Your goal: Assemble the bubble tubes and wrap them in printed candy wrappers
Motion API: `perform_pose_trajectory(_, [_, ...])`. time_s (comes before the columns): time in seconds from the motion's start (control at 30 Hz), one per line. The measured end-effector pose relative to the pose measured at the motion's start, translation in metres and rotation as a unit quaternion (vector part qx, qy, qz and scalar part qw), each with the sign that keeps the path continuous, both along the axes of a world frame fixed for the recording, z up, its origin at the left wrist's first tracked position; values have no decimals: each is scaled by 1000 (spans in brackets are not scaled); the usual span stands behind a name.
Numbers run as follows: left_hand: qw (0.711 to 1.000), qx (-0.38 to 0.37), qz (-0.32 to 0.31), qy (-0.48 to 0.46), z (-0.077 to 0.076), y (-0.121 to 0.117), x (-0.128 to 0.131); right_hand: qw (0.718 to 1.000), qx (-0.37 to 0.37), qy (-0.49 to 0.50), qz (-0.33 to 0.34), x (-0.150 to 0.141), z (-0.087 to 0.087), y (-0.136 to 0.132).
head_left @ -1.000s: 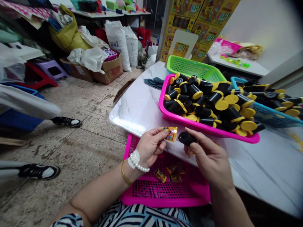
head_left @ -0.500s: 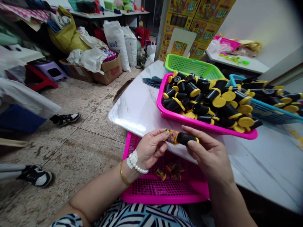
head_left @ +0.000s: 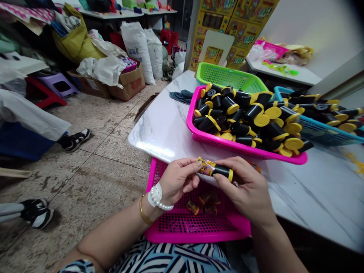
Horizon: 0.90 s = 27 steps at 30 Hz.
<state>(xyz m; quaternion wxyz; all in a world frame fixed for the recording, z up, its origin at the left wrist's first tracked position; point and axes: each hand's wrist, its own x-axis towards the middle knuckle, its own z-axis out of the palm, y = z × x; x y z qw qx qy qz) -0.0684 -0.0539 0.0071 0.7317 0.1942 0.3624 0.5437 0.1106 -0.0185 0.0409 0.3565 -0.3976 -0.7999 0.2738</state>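
Observation:
My left hand [head_left: 176, 180] pinches a yellow printed plastic sleeve [head_left: 205, 166] between thumb and fingers. In my right hand [head_left: 247, 184] is a small black canister [head_left: 222, 171] with a yellow cap, gripped at its capped end. The canister's other end meets the sleeve; how far it reaches inside I cannot tell. Both are held just above the table's front edge. Beneath them, a pink basket [head_left: 199, 237] at my lap holds several small canisters in printed sleeves [head_left: 192, 207]. Beyond my hands, another pink basket [head_left: 247, 146] is heaped with bare black canisters [head_left: 240, 129] with yellow caps.
On the marble-patterned table [head_left: 153, 132] stand a green basket [head_left: 233, 76] and a blue basket [head_left: 327, 131] of canisters. A dark cloth [head_left: 182, 96] lies near the left edge. Printed cartons [head_left: 241, 41] are stacked behind. Another person's shoes [head_left: 78, 140] show at left.
My right fingers, spread around the canister before, have closed more tightly on it. Canister and right hand have shifted slightly left toward the sleeve; the left hand keeps its pinch.

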Motion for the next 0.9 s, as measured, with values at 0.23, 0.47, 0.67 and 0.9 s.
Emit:
perform_pose_trajectory(0.23, [972, 96, 118, 182, 9, -17, 2, 991, -36, 124, -23, 4, -25, -6])
perform_pose_trajectory(0.47, [972, 99, -97, 191, 1, -11, -7, 995, -58, 52, 64, 10, -26, -14])
perform_pose_trajectory(0.67, [964, 134, -73, 218, -4, -3, 5, 995, -66, 68, 9, 18, -36, -25])
perform_pose_trajectory(0.9, [973, 69, -135, 174, -7, -8, -5, 994, 93, 45, 42, 23, -38, -24])
